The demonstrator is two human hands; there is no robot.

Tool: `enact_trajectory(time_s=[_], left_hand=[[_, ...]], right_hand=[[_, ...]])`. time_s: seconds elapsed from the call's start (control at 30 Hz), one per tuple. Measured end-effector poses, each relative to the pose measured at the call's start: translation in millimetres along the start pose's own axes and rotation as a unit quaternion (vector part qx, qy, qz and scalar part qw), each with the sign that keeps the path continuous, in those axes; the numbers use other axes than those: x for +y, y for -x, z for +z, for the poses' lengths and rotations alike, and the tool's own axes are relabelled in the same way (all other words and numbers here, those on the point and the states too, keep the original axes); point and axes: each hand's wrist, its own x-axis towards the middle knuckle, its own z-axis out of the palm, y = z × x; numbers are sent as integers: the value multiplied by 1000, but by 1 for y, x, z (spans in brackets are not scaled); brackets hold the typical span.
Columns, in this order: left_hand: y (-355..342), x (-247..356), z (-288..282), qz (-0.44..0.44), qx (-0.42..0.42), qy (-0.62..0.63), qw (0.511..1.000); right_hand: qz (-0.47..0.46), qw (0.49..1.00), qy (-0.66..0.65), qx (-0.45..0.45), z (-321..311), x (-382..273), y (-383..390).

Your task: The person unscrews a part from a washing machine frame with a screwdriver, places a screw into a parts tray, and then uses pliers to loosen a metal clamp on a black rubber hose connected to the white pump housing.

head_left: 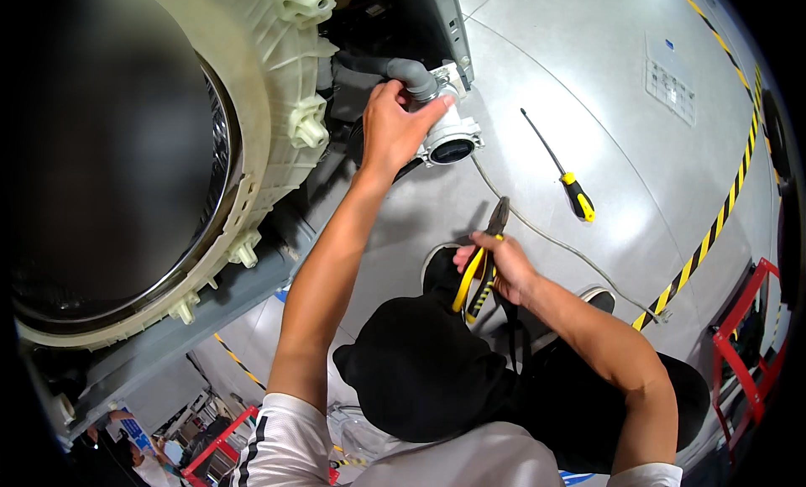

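White pump (445,129) is clasped by the left hand (395,128), pliers (499,218) by the right hand (510,267), cable (547,237) and screwdriver (574,191) nearby.

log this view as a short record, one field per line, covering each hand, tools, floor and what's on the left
left hand: gripping the white plastic part beside its joint with a grey hose
right hand: holding yellow-and-black pliers, nose pointing away from the person
loose tool: yellow-and-black screwdriver lying on the grey floor
cable: thin, running across the floor
floor marking: yellow-and-black striped tape, at right
left side: large round tub with cream-coloured rim
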Motion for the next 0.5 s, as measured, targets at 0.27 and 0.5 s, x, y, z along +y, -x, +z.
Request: enact_trajectory(time_s=[0.27,0.5], left_hand=[[-16,8,5,-190,12,321,928],[-13,-18,-13,-136,-7,361,923]], right_hand=[[-26,996,81,5,9,25,5],[-77,990,111,30,-16,-1,-11]])
